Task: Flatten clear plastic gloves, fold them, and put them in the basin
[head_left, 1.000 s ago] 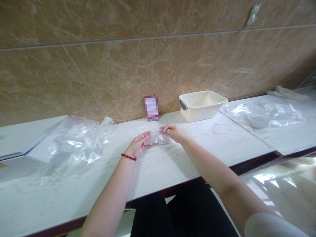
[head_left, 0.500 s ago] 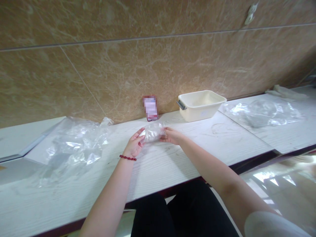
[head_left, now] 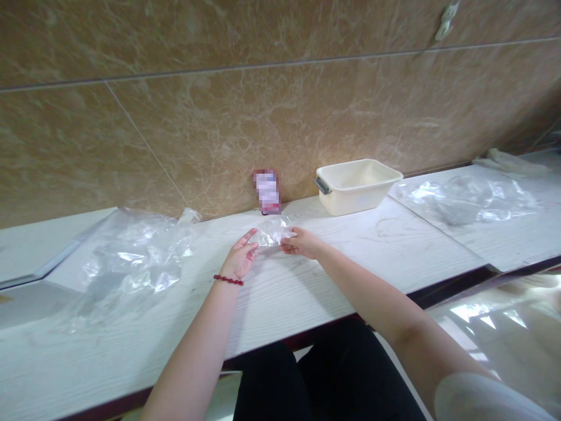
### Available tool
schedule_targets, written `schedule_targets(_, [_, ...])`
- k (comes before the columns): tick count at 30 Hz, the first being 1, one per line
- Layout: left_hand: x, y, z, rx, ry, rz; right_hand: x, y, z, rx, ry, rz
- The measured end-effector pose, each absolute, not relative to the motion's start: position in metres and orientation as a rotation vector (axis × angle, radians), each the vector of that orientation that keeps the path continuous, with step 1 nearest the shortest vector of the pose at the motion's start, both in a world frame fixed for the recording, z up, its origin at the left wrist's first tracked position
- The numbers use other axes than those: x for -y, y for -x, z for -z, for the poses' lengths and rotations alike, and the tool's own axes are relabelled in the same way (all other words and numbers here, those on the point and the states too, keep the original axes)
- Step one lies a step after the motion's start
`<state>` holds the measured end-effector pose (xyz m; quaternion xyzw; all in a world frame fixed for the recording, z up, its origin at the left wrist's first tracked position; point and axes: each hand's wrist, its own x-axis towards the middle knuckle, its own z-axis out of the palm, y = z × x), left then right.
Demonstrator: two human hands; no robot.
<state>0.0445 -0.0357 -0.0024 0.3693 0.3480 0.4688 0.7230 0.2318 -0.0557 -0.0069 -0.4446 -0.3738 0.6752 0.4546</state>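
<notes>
A small clear plastic piece point(head_left: 270, 232), shiny and crinkled, is held between my two hands just above the white table point(head_left: 280, 298). My left hand point(head_left: 241, 255), with a red bead bracelet at the wrist, grips its left end between thumb and fingers. At its right end, my right hand point(head_left: 300, 243) has fingers and thumb closed on the plastic. Behind the piece, a blurred-out phone-like object point(head_left: 267, 192) leans upright against the wall.
A cream bin point(head_left: 353, 202) with a grey handle stands by the wall, right of centre. Clear plastic bags lie at left point(head_left: 135, 257) and far right point(head_left: 473, 202). A white box-like thing point(head_left: 30, 301) is at far left.
The fingers of my right hand have shifted slightly left over the plastic piece, which looks flatter and turned a little. My left hand has barely moved.
</notes>
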Motion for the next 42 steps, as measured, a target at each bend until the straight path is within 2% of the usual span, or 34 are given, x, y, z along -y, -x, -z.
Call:
schedule_targets(14, [0.038, -0.045, 0.001, -0.836, -0.826, -0.951, 0.045, -0.241, 0.016, 1.179, 1.419, -1.277])
schedule_targets(29, [0.04, -0.037, 0.0, -0.711, -0.845, -0.818, 0.05, -0.246, 0.004, 1.291, 1.543, -1.321])
schedule_targets(42, [0.039, -0.038, 0.005, -0.858, -0.95, -0.703, 0.052, -0.247, 0.001, 1.342, 1.63, -1.307])
